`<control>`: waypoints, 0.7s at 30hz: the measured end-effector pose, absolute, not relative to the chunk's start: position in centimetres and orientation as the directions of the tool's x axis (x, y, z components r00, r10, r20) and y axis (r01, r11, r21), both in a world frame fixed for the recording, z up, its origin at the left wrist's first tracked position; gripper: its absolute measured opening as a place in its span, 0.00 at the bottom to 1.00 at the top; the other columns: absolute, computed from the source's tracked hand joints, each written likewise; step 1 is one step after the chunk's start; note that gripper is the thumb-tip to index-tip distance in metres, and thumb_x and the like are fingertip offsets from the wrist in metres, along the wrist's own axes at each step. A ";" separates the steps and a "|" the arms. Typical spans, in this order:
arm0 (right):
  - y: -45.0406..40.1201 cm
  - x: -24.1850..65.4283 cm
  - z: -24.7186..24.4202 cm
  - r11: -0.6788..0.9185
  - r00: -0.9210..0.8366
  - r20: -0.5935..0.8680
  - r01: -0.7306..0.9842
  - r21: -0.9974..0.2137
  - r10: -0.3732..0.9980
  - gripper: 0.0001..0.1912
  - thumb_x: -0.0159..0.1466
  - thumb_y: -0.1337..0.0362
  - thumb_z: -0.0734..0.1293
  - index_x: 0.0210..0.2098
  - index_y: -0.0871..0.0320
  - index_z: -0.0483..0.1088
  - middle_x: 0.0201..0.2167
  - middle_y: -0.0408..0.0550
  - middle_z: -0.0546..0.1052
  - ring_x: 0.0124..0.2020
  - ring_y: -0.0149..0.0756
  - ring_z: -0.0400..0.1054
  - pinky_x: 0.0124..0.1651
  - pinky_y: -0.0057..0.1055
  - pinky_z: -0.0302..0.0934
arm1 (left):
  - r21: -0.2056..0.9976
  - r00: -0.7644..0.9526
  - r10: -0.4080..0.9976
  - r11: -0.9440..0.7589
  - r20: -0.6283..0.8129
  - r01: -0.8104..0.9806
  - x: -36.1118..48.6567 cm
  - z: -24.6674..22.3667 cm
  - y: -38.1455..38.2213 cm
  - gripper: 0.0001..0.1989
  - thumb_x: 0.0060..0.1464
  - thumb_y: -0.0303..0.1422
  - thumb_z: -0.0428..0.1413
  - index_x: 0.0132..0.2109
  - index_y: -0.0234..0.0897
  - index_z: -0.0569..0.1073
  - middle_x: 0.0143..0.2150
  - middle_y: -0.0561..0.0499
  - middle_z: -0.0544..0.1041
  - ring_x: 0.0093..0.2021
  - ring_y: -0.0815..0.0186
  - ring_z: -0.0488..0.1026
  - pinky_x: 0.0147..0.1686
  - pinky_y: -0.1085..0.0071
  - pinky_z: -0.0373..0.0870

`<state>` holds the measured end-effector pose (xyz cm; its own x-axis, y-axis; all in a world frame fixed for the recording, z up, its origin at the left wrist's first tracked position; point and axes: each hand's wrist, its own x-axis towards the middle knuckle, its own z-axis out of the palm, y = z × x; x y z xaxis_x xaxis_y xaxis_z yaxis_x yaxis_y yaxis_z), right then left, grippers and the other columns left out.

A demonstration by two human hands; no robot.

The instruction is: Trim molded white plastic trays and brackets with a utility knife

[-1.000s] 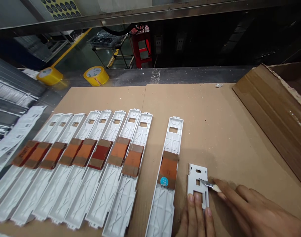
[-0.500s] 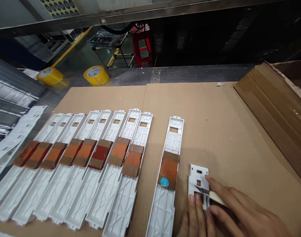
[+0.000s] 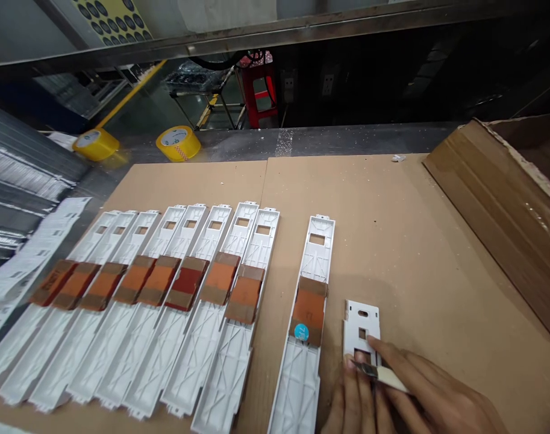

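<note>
Clearly, the tip of the craft knife [image 3: 390, 378] lies so near the fingertips of the left hand [image 3: 356, 401] that a slip could, I judge, nick a finger; pressing too hard might also gouge the white plate [image 3: 353, 334]. The right hand [image 3: 437, 392] has its grip closed on the knife's pale handle; the left lays fingers over the plate's near end, though whether its grip clamps it I cannot tell. The plate, flat, stiff-looking plastic with oval and square cutouts, lies on smooth tan board [image 3: 405, 241] at the near right of the desk [image 3: 238, 144], right of a long, ribbed white tray [image 3: 295, 374] bearing a brown-and-orange block [image 3: 311, 301].
</note>
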<state>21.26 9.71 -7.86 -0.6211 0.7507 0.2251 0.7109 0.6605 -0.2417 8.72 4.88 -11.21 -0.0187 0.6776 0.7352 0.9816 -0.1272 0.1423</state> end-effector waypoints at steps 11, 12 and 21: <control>9.5 20.9 -8.3 0.649 -0.623 0.185 0.746 -0.149 0.760 0.20 0.70 0.68 0.50 0.59 0.53 0.60 0.35 0.40 0.80 0.28 0.27 0.75 0.29 0.20 0.69 | 0.204 -0.036 0.690 -0.162 0.723 0.965 9.1 -12.8 3.6 0.29 0.65 0.28 0.31 0.32 0.31 0.77 0.32 0.41 0.81 0.33 0.59 0.80 0.39 0.67 0.68; 9.5 20.9 -8.2 0.653 -0.625 0.193 0.742 -0.154 0.756 0.20 0.70 0.68 0.50 0.57 0.53 0.61 0.36 0.40 0.80 0.29 0.27 0.75 0.30 0.19 0.69 | 0.195 -0.025 0.691 -0.169 0.723 0.966 9.1 -12.7 3.5 0.29 0.65 0.28 0.32 0.32 0.30 0.77 0.32 0.41 0.81 0.33 0.59 0.80 0.39 0.67 0.68; 10.1 21.7 -8.3 0.530 -0.486 0.249 0.834 -0.152 0.837 0.16 0.73 0.54 0.51 0.46 0.53 0.65 0.33 0.41 0.79 0.29 0.30 0.75 0.24 0.22 0.67 | 0.221 -0.049 0.707 -0.154 0.705 0.963 9.4 -13.0 3.4 0.28 0.65 0.25 0.30 0.37 0.29 0.76 0.37 0.39 0.81 0.39 0.56 0.80 0.42 0.66 0.68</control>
<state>21.73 10.10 -8.27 -0.4864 0.8374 0.2493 0.8343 0.5299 -0.1522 9.36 3.35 -12.97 -0.0488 0.7074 0.7052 0.9630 -0.1539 0.2210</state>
